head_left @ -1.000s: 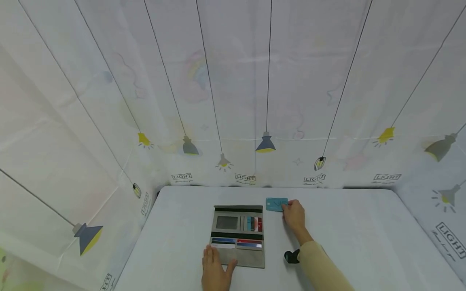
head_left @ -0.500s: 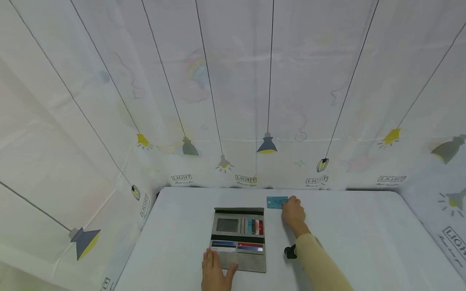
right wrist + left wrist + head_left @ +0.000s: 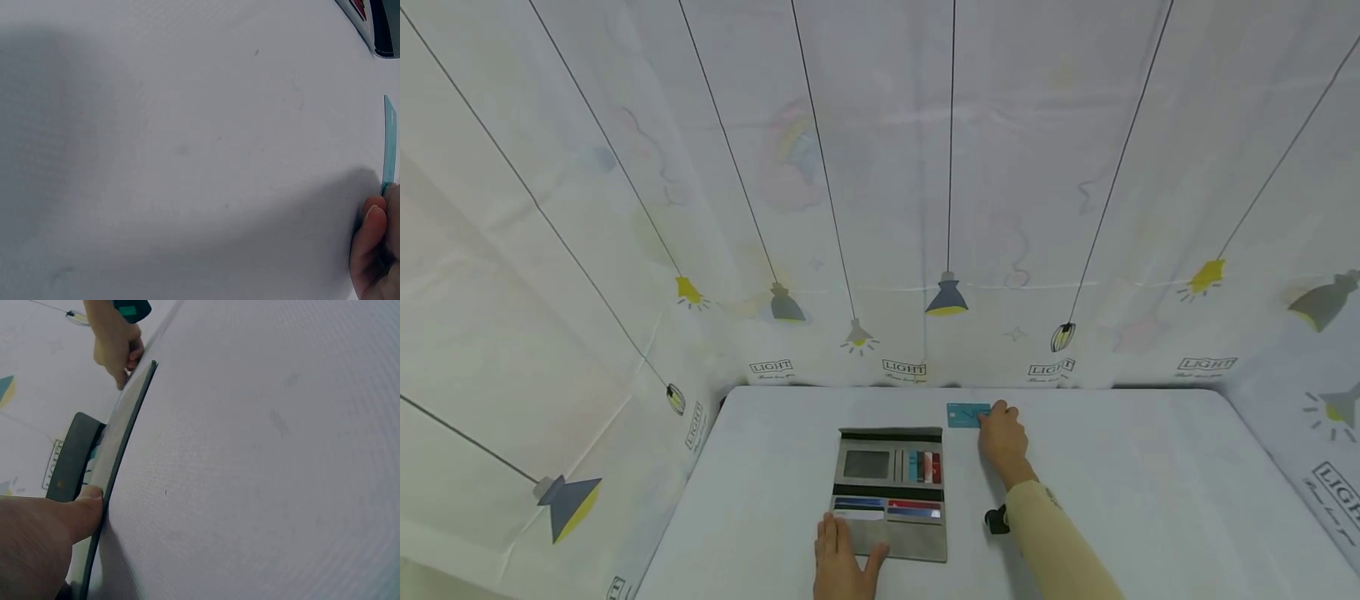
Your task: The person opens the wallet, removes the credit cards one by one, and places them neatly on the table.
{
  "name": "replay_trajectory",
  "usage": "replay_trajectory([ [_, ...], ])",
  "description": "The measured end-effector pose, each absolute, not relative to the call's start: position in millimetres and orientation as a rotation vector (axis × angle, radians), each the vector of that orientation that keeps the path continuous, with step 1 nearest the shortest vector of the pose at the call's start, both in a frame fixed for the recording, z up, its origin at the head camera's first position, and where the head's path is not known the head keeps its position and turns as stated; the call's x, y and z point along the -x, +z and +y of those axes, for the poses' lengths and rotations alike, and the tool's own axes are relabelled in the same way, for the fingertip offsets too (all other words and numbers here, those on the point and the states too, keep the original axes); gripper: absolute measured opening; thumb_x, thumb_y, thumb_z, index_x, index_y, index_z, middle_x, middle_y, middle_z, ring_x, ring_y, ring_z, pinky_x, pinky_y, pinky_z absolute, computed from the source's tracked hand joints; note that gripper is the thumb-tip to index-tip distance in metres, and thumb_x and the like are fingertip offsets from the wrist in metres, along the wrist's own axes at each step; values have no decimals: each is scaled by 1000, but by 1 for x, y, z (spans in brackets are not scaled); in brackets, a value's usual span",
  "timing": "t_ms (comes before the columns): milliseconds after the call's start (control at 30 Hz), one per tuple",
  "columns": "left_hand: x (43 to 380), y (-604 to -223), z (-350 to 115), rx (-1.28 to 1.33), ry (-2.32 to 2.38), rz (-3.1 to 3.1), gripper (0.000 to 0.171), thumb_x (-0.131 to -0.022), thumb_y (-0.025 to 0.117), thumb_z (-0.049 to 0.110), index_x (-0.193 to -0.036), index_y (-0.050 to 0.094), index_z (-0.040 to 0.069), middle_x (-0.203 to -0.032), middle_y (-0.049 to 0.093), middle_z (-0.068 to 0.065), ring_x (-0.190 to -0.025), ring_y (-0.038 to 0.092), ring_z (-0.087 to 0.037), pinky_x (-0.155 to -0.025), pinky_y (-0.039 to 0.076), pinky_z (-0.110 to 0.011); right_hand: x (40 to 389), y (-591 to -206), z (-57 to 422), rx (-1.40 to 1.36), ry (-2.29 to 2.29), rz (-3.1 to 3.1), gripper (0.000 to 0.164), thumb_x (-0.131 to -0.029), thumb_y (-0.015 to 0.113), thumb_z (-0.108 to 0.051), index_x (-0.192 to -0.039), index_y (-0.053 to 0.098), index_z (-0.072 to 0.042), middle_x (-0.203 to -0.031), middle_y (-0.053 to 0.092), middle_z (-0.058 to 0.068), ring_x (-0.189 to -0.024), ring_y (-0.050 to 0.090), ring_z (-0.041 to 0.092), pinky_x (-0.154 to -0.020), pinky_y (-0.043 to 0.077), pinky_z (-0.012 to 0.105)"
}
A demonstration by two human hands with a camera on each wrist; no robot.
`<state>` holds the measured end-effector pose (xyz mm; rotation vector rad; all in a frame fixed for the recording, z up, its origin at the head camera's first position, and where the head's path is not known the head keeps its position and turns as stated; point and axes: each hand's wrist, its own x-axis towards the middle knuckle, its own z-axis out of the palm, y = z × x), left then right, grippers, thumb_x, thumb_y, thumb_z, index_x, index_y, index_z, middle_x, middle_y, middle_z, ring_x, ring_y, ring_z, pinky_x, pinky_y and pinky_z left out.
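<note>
A grey bifold wallet (image 3: 913,542) lies open on the white table, its slots filled with several colourful cards and one clear window. My left hand (image 3: 844,560) rests on the wallet's near left corner, fingers straight and thumb spread along the near edge. In the left wrist view the thumb (image 3: 87,506) presses on the wallet's border. Beyond the wallet's far right corner, my right hand (image 3: 1003,437) pinches the right end of a teal card (image 3: 964,415) with dark lettering. The right wrist view shows that card (image 3: 389,144) nearly edge-on above the curled fingers (image 3: 370,228).
The white tabletop (image 3: 1150,483) extends on both sides of the wallet. Close behind its far edge hangs a white curtain (image 3: 887,208) printed with lamps. A black wrist device (image 3: 997,521) sits at the right sleeve (image 3: 1052,533).
My right hand has shifted the teal card slightly toward the table's far edge, and its wrist has turned a little. The left hand stays on the wallet. The head view has drifted slightly.
</note>
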<state>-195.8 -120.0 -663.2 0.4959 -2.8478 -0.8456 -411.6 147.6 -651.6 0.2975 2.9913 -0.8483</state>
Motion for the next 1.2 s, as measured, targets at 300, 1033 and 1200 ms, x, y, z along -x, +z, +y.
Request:
replay_trajectory([
  [300,191,-672,-116,-471,-823,-2832,96,-78,78,56,-140,50,-10,-153,42,-28,-143,39,-47,-110,41,-60,404,-653,155,-295,-891,2991,45,-107,41,-29,-126,42,11,-118,51,34,-96,61,55,-77,53,63],
  [1033,196,-661,-120,-360,-810,-2797,93,-82,75,55,-139,48,-14,-153,39,-33,-144,36,-49,-114,35,-62,356,-629,128,-188,-1337,2955,37,-102,53,-26,-127,51,1,-118,48,17,-100,55,28,-86,52,43],
  [1200,192,-662,-119,-385,-812,-2811,93,-81,76,54,-139,48,-13,-153,39,-32,-144,37,-48,-113,36,-62,342,-617,117,-107,-1335,2985,34,-100,60,-27,-123,54,-3,-117,50,15,-100,56,26,-87,54,41],
])
